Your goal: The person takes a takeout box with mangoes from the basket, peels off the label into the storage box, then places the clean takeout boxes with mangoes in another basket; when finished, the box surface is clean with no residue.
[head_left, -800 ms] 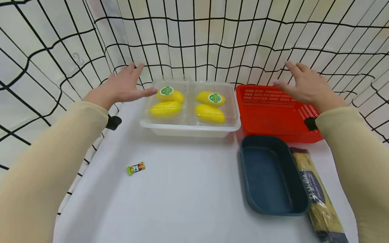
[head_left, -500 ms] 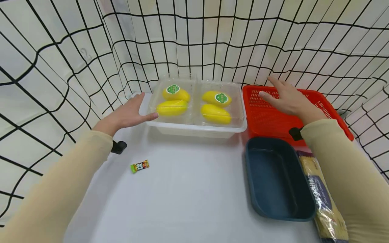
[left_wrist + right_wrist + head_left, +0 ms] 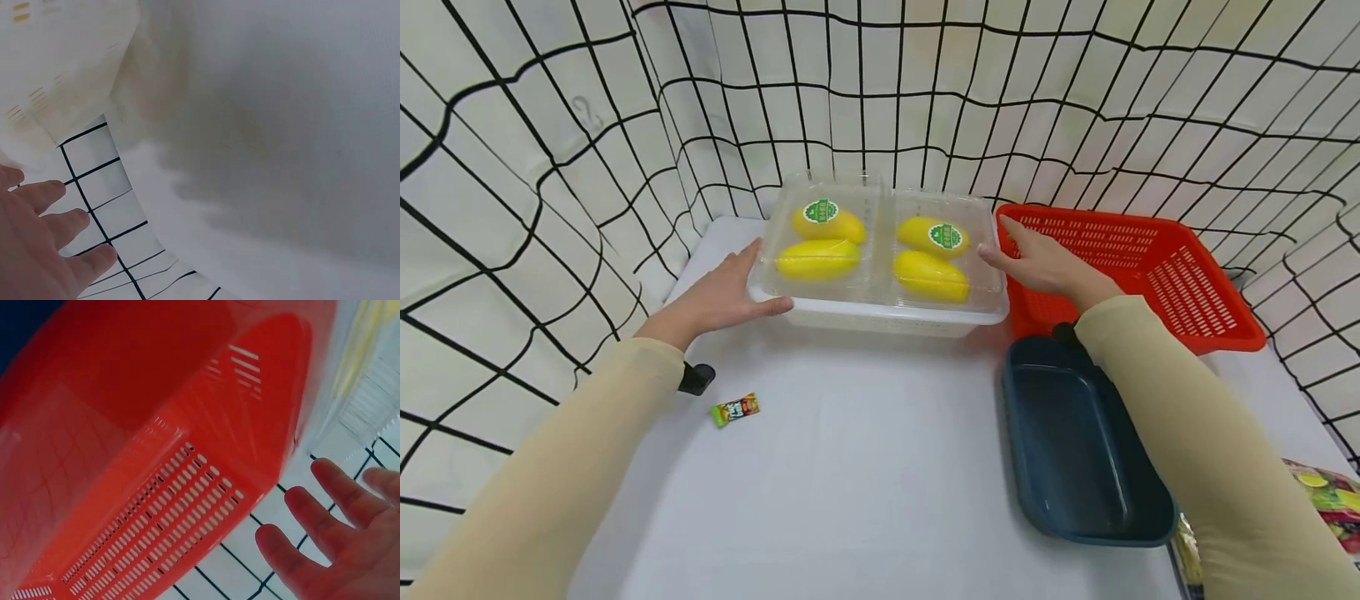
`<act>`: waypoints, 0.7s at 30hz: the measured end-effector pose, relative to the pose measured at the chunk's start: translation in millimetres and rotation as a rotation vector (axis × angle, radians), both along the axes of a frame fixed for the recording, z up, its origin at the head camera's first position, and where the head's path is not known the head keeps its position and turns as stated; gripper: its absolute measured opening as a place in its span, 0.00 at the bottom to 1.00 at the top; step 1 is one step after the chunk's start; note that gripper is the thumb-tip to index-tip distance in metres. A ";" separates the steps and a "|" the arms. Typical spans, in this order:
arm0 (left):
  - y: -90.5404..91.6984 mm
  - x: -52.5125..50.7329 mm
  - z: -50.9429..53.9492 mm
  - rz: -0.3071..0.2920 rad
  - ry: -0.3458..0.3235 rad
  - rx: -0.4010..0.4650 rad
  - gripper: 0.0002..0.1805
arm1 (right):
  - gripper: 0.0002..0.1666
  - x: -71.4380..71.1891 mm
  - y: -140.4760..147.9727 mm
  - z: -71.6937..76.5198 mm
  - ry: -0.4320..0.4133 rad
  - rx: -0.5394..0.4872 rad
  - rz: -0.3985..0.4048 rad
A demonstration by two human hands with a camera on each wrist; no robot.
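Early stage, by the look of it: hands in position at the white container [image 3: 880,322], nothing lifted. Container sits level at the back of the worktop [image 3: 850,450], near the wire mesh [image 3: 862,95], with two clear plastic packs [image 3: 876,279] in it, side by side, two yellow fruits [image 3: 817,260] each. Packs look closed, fruits inside, so no unpacking done as far as visible. Hands well apart, one at each end. Left hand [image 3: 718,296] at container's left end, thumb extended toward the front left corner, fingers straight and spread in the left wrist view; contact can't be told. Right hand [image 3: 1048,262] at the right end, over the near part of the red basket [image 3: 1202,292], thumb by the container's right edge, fingers spread and straight in the right wrist view; contact unclear too. Neither is clamped on anything. Done, I'd judge: reach nearly complete, both ends covered. Left: a firm hold on both sides, then whatever handling of the container is wanted; pictures don't settle that. Red basket just beside container, blue tray [image 3: 1063,450] in front of basket, small candy packet [image 3: 736,410] lying front left; none of these held.
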State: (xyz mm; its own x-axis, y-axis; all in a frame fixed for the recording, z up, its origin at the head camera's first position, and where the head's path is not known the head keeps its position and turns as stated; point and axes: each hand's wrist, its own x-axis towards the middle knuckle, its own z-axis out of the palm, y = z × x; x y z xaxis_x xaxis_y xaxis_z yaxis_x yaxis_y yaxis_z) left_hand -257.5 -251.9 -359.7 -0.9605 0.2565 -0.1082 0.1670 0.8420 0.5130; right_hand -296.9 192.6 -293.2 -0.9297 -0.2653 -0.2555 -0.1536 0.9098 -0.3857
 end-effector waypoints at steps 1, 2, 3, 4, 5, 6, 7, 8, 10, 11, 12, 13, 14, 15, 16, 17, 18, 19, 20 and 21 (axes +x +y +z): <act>0.0 -0.1 0.5 0.002 -0.012 -0.001 0.62 | 0.57 -1.4 -2.2 -1.2 -0.009 0.006 -0.003; 0.2 -0.1 1.0 0.004 -0.027 -0.004 0.63 | 0.57 -2.9 -3.9 -2.4 -0.018 0.021 -0.008; 0.4 -0.1 1.2 0.006 -0.039 -0.007 0.63 | 0.57 -4.5 -5.4 -3.5 -0.024 0.037 -0.011; 0.8 -0.1 1.4 0.009 -0.050 -0.009 0.64 | 0.57 -5.9 -6.5 -4.7 -0.027 0.057 -0.015; 1.4 0.0 1.6 0.010 -0.059 -0.008 0.64 | 0.57 -7.1 -8.2 -5.9 -0.030 0.078 -0.017; 2.1 0.3 1.7 0.011 -0.064 -0.006 0.64 | 0.56 -8.5 -9.7 -7.3 -0.033 0.100 -0.016; 2.5 0.6 1.7 0.012 -0.069 -0.007 0.64 | 0.55 -9.7 -11.3 -8.5 -0.033 0.120 -0.010; 3.1 1.0 1.8 0.013 -0.071 -0.006 0.64 | 0.55 -10.7 -12.7 -9.6 -0.033 0.134 -0.008; 3.4 1.3 1.5 0.013 -0.069 -0.005 0.65 | 0.53 -12.1 -15.5 -11.2 -0.032 0.134 -0.016; 3.4 1.3 1.3 0.012 -0.070 -0.007 0.65 | 0.53 -12.3 -16.8 -11.6 -0.036 0.125 -0.023; 3.4 1.5 1.3 0.012 -0.071 -0.008 0.65 | 0.53 -12.2 -17.5 -11.6 -0.040 0.111 -0.031; 3.4 1.6 1.2 0.010 -0.070 -0.010 0.65 | 0.52 -12.0 -18.2 -11.3 -0.046 0.087 -0.044; 3.5 1.4 1.1 0.008 -0.070 -0.011 0.65 | 0.52 -11.1 -18.6 -10.9 -0.053 0.059 -0.060; 3.3 1.4 1.1 0.006 -0.071 -0.013 0.65 | 0.51 -10.0 -19.0 -10.7 -0.059 0.028 -0.077; 3.3 1.5 1.2 0.003 -0.072 -0.016 0.65 | 0.51 -8.6 -19.5 -10.4 -0.063 -0.001 -0.090; 3.3 1.5 1.4 0.001 -0.072 -0.018 0.65 | 0.51 -7.2 -19.8 -10.8 -0.070 -0.035 -0.108; 3.3 1.8 1.9 -0.001 -0.072 -0.019 0.65 | 0.51 -5.7 -20.0 -11.2 -0.077 -0.070 -0.128; 3.2 1.9 2.3 -0.002 -0.072 -0.020 0.65 | 0.51 -4.5 -20.1 -11.7 -0.084 -0.108 -0.149; 3.1 1.9 2.7 -0.003 -0.074 -0.022 0.65 | 0.51 -3.0 -20.1 -12.1 -0.090 -0.147 -0.174; 2.8 2.1 3.2 -0.002 -0.076 -0.022 0.66 | 0.51 -2.2 -20.5 -12.6 -0.094 -0.186 -0.202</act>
